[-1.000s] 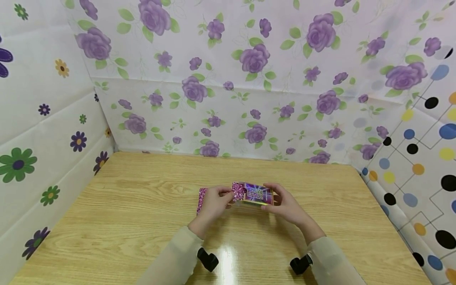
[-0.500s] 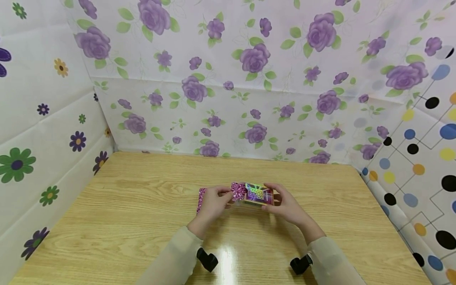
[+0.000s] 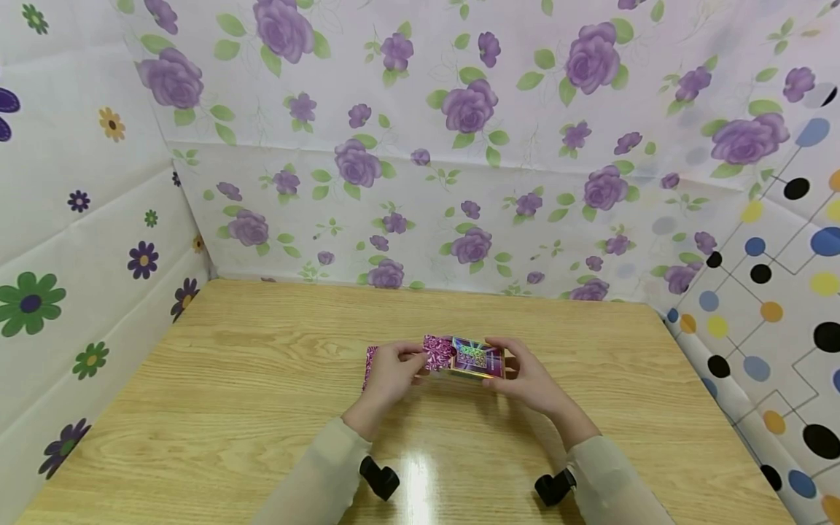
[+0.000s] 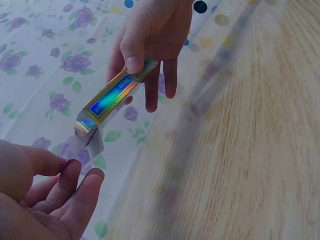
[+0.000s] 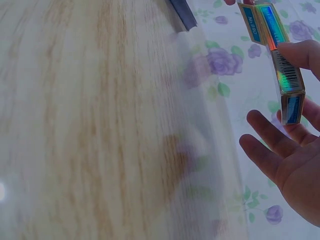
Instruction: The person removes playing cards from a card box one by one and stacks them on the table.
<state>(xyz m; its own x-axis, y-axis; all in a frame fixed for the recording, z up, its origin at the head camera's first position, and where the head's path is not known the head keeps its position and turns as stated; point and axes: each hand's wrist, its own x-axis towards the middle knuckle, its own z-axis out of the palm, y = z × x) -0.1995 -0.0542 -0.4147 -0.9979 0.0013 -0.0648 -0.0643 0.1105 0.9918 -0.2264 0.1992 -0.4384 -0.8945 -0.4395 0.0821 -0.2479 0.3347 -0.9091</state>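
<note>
A shiny holographic card box (image 3: 477, 357) is held above the table between my hands, tilted slightly. My right hand (image 3: 528, 383) grips its right end, with the thumb on the near side; in the right wrist view that thumb lies by the barcode on the box (image 5: 286, 70). Out of the box's left end sticks a pink-and-white patterned playing card (image 3: 437, 353); whether it is one or more cannot be told. My left hand (image 3: 391, 373) pinches its outer edge between thumb and fingers. Behind the left hand lies another pink patterned card or stack (image 3: 369, 363), partly hidden.
The wooden table (image 3: 262, 408) reaches to a flowered cloth wall (image 3: 420, 182) at the back. Cloth walls also stand at the left and right. Black wrist cameras (image 3: 379, 479) are strapped near both cuffs.
My left hand has shifted slightly left with the pinched card, so a bit more of it shows outside the box. The right hand and box stay almost still.
</note>
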